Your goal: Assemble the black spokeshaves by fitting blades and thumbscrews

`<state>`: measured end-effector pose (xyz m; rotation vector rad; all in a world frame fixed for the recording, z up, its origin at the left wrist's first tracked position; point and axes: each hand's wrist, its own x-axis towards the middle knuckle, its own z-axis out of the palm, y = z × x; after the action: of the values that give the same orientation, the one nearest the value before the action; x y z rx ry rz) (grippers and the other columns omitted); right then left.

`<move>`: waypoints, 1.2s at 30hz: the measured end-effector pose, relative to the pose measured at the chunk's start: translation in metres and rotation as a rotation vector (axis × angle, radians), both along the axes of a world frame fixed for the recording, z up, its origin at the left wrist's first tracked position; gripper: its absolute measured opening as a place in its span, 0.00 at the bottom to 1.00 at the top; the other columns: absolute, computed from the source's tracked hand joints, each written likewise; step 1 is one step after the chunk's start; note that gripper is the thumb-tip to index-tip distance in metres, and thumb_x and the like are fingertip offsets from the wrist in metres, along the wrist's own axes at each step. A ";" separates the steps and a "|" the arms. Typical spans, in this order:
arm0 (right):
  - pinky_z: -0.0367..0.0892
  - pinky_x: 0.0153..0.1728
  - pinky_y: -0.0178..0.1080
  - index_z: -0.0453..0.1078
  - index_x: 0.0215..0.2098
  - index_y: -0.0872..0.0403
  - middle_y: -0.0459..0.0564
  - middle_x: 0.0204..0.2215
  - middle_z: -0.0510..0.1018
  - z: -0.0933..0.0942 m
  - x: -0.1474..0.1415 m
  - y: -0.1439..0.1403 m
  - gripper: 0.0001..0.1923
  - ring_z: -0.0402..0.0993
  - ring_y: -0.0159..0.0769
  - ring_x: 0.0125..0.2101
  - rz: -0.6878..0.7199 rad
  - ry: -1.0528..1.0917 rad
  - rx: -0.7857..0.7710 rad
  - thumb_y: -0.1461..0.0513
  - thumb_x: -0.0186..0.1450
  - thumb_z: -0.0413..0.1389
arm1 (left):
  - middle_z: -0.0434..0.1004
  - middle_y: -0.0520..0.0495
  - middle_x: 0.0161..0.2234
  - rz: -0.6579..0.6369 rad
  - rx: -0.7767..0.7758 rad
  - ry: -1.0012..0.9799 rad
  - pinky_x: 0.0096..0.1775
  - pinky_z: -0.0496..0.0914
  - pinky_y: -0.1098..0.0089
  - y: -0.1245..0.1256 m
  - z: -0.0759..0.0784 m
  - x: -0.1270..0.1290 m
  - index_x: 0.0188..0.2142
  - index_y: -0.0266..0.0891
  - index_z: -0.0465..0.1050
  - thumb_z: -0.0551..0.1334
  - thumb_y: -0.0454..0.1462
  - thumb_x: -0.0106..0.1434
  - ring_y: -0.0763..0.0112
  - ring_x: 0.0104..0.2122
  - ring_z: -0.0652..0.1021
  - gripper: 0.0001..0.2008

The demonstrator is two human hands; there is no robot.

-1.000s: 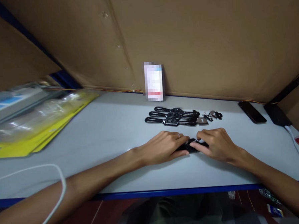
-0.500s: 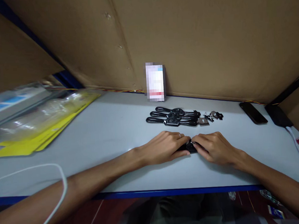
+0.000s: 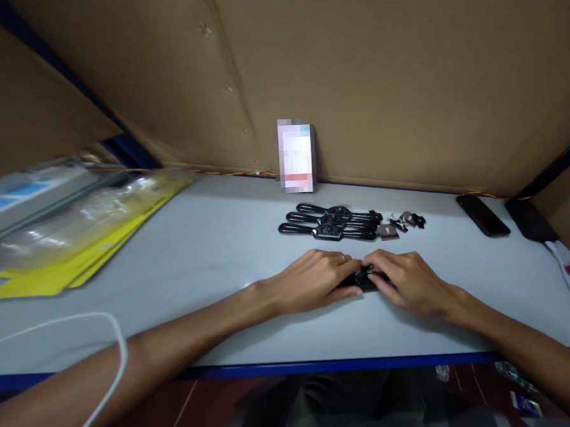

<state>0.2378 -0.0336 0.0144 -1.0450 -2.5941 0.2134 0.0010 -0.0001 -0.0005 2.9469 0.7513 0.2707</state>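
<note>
A black spokeshave (image 3: 368, 284) lies on the table between my hands, most of it hidden under them. My left hand (image 3: 319, 276) is closed around its left handle. At the middle of the tool, my right hand (image 3: 406, 280) pinches a small shiny screw (image 3: 371, 269) with thumb and fingertips. Beyond my hands, several more black spokeshaves (image 3: 331, 230) are laid side by side, handles pointing left. By their right ends is a flat metal blade (image 3: 388, 231), with a little heap of loose screws and dark small parts (image 3: 402, 222).
A lit phone (image 3: 296, 157) leans upright against the cardboard wall (image 3: 402, 73). At right lie a dark phone (image 3: 484, 216) and a black power bank (image 3: 532, 221) with a white cable. Plastic bags (image 3: 94, 211) rest over yellow sheets (image 3: 35, 284) at left. A white cable (image 3: 123, 349) crosses my left forearm.
My right fingertips have shifted slightly at the small screw, so more of it shows. My left hand and the spokeshave stay in place.
</note>
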 end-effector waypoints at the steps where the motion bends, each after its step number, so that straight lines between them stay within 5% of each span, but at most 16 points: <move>1: 0.61 0.31 0.38 0.70 0.49 0.57 0.52 0.38 0.81 0.000 0.000 0.000 0.11 0.73 0.34 0.30 -0.031 0.014 -0.024 0.63 0.73 0.48 | 0.79 0.45 0.36 -0.003 -0.002 0.002 0.31 0.66 0.65 0.000 0.000 0.000 0.47 0.36 0.71 0.50 0.51 0.76 0.65 0.31 0.79 0.21; 5: 0.60 0.31 0.39 0.70 0.45 0.56 0.51 0.37 0.81 0.000 -0.001 0.001 0.10 0.73 0.35 0.30 -0.127 -0.017 -0.058 0.59 0.74 0.50 | 0.79 0.44 0.37 -0.001 -0.017 0.014 0.32 0.67 0.64 0.000 -0.001 -0.001 0.47 0.36 0.72 0.52 0.50 0.76 0.64 0.32 0.79 0.20; 36: 0.63 0.37 0.38 0.70 0.40 0.54 0.50 0.37 0.76 -0.006 -0.001 0.005 0.06 0.71 0.34 0.34 -0.053 0.162 -0.098 0.61 0.74 0.52 | 0.79 0.43 0.36 0.009 -0.042 -0.017 0.30 0.65 0.64 -0.001 0.001 -0.001 0.49 0.36 0.69 0.51 0.50 0.76 0.64 0.31 0.78 0.20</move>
<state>0.2372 -0.0283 0.0082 -1.0809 -2.4291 0.3986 0.0005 -0.0008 0.0005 2.8986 0.7588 0.2767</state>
